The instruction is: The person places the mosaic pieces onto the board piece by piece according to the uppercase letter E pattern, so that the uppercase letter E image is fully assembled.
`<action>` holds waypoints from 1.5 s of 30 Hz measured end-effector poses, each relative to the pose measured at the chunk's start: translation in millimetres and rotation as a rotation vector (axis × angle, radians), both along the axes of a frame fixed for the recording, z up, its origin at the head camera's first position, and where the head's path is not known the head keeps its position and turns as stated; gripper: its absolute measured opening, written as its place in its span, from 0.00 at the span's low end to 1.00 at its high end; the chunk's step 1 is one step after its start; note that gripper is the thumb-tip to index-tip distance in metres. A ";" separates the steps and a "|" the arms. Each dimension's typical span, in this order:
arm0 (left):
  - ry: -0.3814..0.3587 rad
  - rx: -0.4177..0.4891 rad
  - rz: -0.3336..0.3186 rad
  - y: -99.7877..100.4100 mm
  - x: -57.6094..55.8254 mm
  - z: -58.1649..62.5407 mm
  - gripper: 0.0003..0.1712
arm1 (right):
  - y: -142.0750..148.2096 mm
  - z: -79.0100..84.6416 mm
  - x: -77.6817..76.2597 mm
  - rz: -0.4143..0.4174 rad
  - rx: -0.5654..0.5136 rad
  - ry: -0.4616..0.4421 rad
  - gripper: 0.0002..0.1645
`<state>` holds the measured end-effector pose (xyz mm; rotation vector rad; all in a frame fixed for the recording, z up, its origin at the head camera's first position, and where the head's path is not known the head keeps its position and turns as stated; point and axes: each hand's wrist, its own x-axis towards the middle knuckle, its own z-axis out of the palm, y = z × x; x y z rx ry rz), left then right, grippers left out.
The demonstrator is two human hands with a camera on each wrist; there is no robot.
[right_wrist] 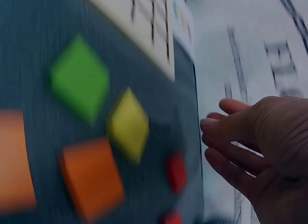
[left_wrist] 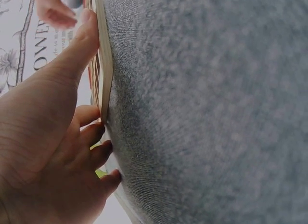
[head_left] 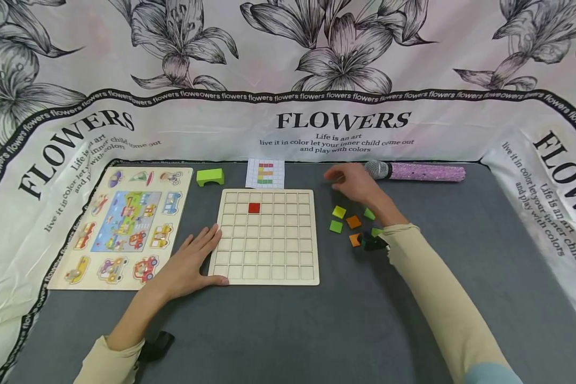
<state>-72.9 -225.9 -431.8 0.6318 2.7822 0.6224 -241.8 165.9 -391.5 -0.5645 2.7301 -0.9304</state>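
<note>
My left hand [head_left: 188, 265] rests against the left edge of a wooden grid board [head_left: 269, 261], its thumb at the front corner and fingers spread along the side. One red square tile [head_left: 254, 208] sits in a cell of the board's second row. Beyond the loose tiles, my right hand [head_left: 352, 182] hovers beside the head of a microphone [head_left: 413, 172], its fingers loosely bent with nothing visible between them. In the right wrist view, a red block [right_wrist: 177, 172] lies below those fingers, near a yellow tile [right_wrist: 129, 125], a green tile [right_wrist: 81, 79] and an orange block [right_wrist: 92, 179].
A paper card [head_left: 265, 174] with a coloured pattern lies behind the board. A green arch block [head_left: 210, 176] stands to its left. At the far left is a wooden vehicle puzzle [head_left: 177, 213]. A flower-printed cloth [head_left: 221, 128] rises along the table's back.
</note>
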 end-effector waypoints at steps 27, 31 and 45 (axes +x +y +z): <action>-0.003 0.016 0.009 -3.9 2.3 -5.1 0.64 | 30.8 -20.8 0.6 -0.043 -0.062 -0.038 0.17; -0.016 0.013 0.011 -1.7 1.8 -4.2 0.64 | 19.2 -16.5 4.6 -0.005 -0.127 -0.033 0.18; 0.002 0.012 0.008 -1.8 0.2 -1.8 0.63 | -74.8 -14.5 12.8 0.091 -0.278 -0.079 0.18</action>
